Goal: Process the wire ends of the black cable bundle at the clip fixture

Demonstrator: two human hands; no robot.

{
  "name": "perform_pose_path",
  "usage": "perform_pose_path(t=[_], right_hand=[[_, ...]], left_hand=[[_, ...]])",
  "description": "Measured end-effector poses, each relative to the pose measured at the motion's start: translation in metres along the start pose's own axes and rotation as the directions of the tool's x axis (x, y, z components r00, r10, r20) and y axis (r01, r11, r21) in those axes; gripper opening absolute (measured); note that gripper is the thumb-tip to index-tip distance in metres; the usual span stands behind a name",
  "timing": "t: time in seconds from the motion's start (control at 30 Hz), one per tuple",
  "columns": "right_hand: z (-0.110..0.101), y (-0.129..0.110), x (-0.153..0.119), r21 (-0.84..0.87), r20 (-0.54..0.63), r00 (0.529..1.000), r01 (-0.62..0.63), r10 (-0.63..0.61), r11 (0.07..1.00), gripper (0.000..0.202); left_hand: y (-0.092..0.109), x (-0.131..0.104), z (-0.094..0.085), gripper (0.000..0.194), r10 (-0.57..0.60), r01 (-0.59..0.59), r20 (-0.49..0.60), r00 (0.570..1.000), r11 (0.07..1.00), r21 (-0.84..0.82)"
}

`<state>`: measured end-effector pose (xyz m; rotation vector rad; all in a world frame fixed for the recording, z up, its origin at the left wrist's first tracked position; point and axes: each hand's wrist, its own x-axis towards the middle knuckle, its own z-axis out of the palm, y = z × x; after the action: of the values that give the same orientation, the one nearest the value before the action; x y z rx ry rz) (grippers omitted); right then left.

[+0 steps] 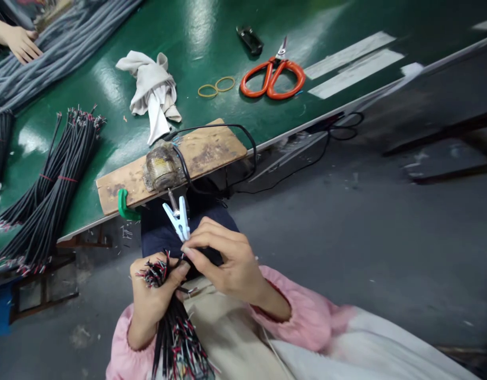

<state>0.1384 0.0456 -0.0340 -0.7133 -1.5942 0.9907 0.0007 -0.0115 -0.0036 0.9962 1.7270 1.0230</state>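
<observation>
A bundle of thin black cables stands nearly upright in the lap, just below the wooden board that juts over the table edge. Its upper ends fan out into short red, white and black wire tips, stripped and bristling, and a second fringe of the same coloured tips shows at the lower end. One cable is drawn out of the bundle toward a white clothes peg, which hangs just under the board with its jaws pointing up at a small metal tip there.
</observation>
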Motion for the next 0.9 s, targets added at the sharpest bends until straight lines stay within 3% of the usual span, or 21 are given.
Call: perform_pose_path(t=[0.23, 0.43, 0.9], right_hand=[[-0.001, 0.000, -0.003, 0.028, -0.039, 0.999, 0.015, -0.014, 0.999, 0.011], [0.003, 0.001, -0.003, -0.017, -0.119, 0.991, 0.059, -0.060, 0.998, 0.015], [0.003, 0.006, -0.003, 0.065, -0.131, 0.991, 0.020, -0.012, 0.998, 0.016]], left_hand=[[-0.009, -0.002, 0.002, 0.036, -0.023, 0.021, -0.065, 0.998, 0.999, -0.035], [0.001, 0.000, 0.005, 0.039, -0.039, 0.039, -0.023, 0.999, 0.999, -0.009], [-0.002, 0.000, 0.004, 0.037, -0.019, 0.021, -0.064, 0.998, 0.999, 0.029]])
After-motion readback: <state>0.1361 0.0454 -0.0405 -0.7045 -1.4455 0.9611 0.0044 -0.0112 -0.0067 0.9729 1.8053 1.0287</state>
